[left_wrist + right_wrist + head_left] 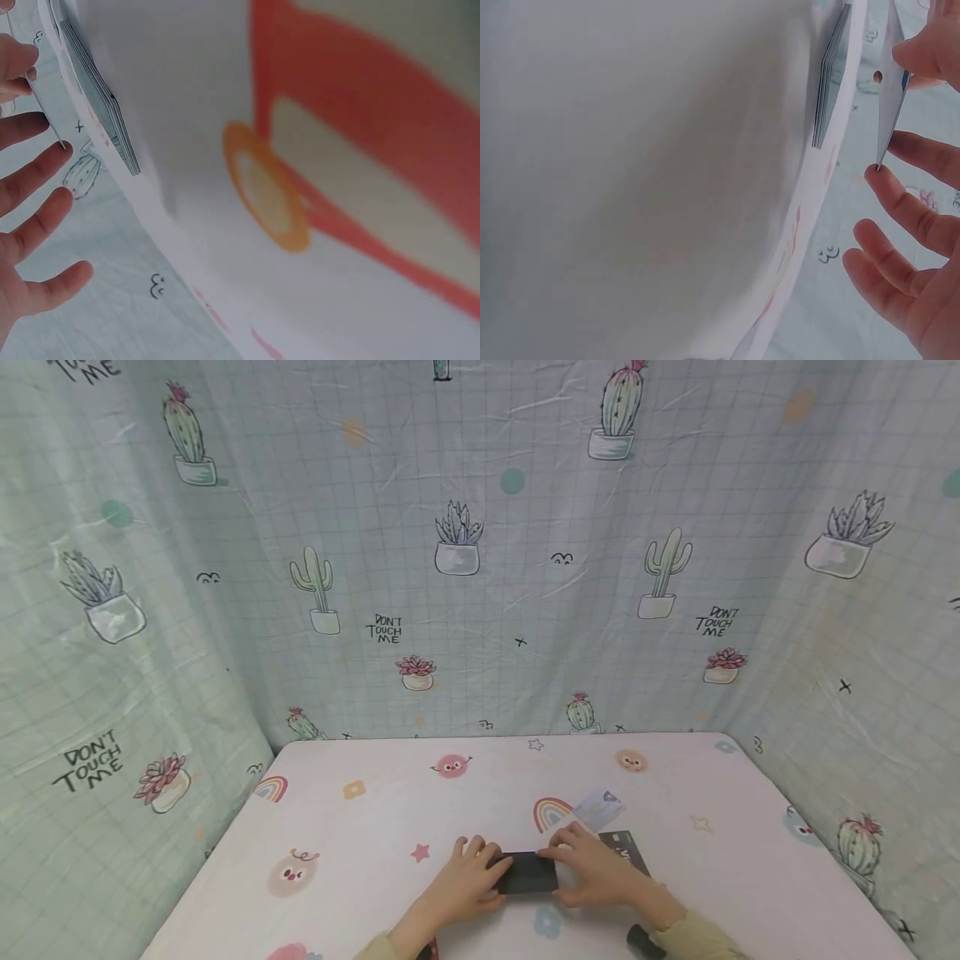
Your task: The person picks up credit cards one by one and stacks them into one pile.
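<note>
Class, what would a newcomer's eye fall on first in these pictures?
Probably the cactus-print backdrop, filling the upper part of the head view. Next comes the black rectangle low near the centre, held between the left hand and the right hand. A pale card and a dark card lie by the right hand.

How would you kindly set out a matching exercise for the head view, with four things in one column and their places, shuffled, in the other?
Things:
1. Black rectangular item
2. Pale card
3. Dark card
4. Small black object

Places:
A. Next to the printed rainbow
B. Beside the right sleeve, near the picture's lower edge
C. Between the left hand and the right hand
D. Just beyond the right wrist

Right pairs: 1-C, 2-A, 3-D, 4-B.
</note>
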Motion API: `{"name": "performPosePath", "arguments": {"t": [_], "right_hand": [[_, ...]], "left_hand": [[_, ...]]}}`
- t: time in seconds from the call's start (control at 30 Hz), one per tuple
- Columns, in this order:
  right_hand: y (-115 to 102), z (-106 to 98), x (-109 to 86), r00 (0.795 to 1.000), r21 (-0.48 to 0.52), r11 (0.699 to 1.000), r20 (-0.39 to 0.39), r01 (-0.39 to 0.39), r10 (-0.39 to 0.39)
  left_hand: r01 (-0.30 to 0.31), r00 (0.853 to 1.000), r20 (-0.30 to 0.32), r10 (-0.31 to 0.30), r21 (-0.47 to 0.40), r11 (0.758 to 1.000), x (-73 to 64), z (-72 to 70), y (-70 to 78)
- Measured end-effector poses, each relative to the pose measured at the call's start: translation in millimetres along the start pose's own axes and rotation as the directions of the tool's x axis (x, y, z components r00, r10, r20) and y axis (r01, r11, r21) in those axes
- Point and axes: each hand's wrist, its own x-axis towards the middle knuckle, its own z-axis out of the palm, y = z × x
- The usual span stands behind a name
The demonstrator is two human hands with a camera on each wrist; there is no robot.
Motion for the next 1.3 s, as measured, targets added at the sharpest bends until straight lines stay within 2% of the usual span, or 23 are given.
{"name": "performPosePath", "arguments": {"t": [0.13,0.4,0.73,0.87,1.1,1.3], "right_hand": [[-1,1,2.2,1.000,0.014,1.000,0.019,0.001,-0.001],[-3,3,10.0,0.998,0.003,0.999,0.019,0.051,-0.051],[-3,8,18.4,0.997,-0.021,0.999,0.056,0.049,-0.048],[-3,10,21.5,0.997,-0.042,0.999,0.075,0.032,-0.029],[-5,14,24.1,0.991,-0.041,0.999,0.132,-0.023,0.028],[-4,17,24.0,0.985,-0.044,0.998,0.159,-0.054,0.060]], "left_hand": [[0.001,1.000,0.001,-0.001,0.005,1.000,-3.0,-0.9,-2.2],[0.010,1.000,0.023,-0.010,-0.003,1.000,-7.4,-3.5,-9.1],[0.020,1.000,-0.007,-0.020,-0.017,1.000,-9.4,-3.0,-18.6],[0.026,1.000,-0.003,-0.026,-0.016,1.000,-9.6,-2.0,-21.2],[0.058,0.997,0.053,-0.056,-0.044,0.997,-9.5,3.5,-22.0],[0.064,0.996,0.067,-0.061,-0.048,0.997,-7.5,4.7,-21.3]]}}
